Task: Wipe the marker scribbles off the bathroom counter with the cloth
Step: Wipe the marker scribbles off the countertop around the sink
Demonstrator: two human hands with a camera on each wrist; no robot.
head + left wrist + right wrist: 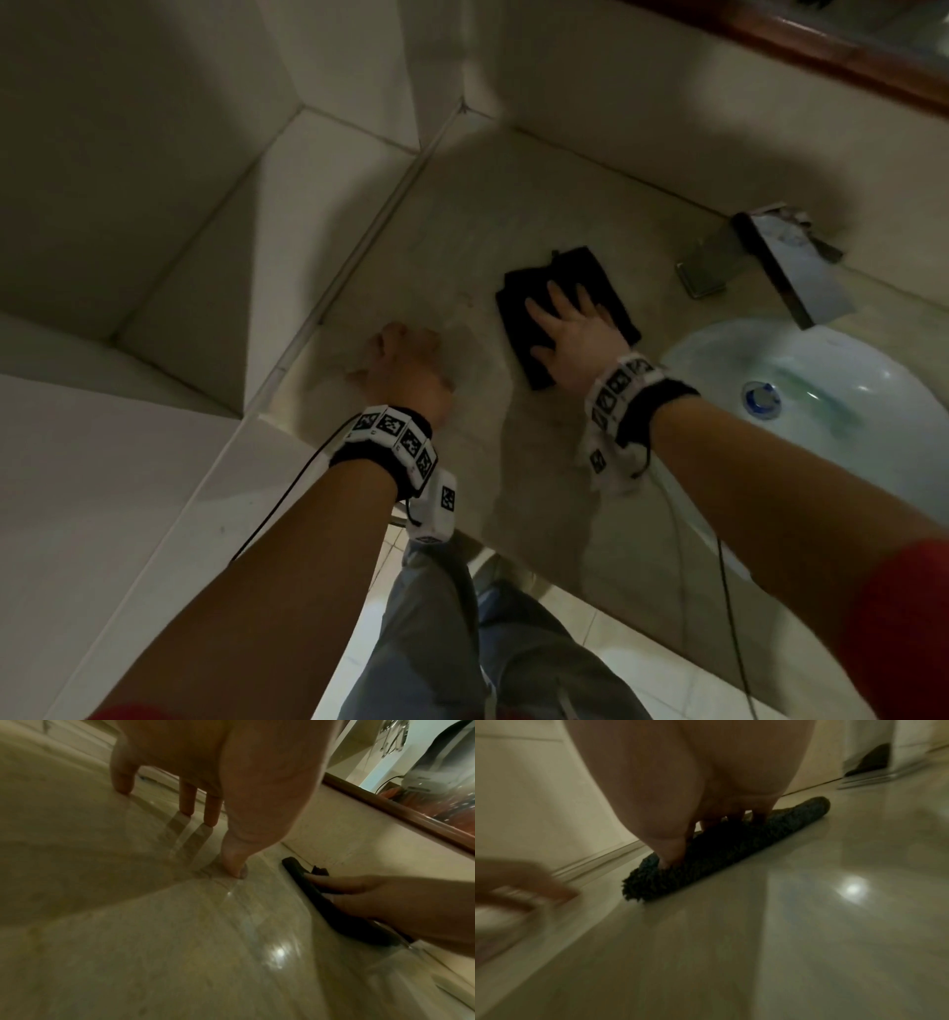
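Cloth (pixel 565 313): dark, folded, flat on bench (pixel 539 488) btwn wall & sink (pixel 821 411). Your right hand (pixel 577 334) presses it, fingers spread straight. Left hand (pixel 405 354) braced on fingertips, holds nothing. Step: mid-wipe. No scribbles legible. Next: keep pressure, sweep, lift to check.

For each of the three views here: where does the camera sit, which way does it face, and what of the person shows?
Head: worn high, looking down at the beige stone counter; both forearms, left hand, right hand flat on the folded black cloth.
Left wrist: low, along fingertips touching the counter.
Right wrist: low, along the palm pressing the cloth.
Shared: both wrist views show the cloth and the opposite hand.
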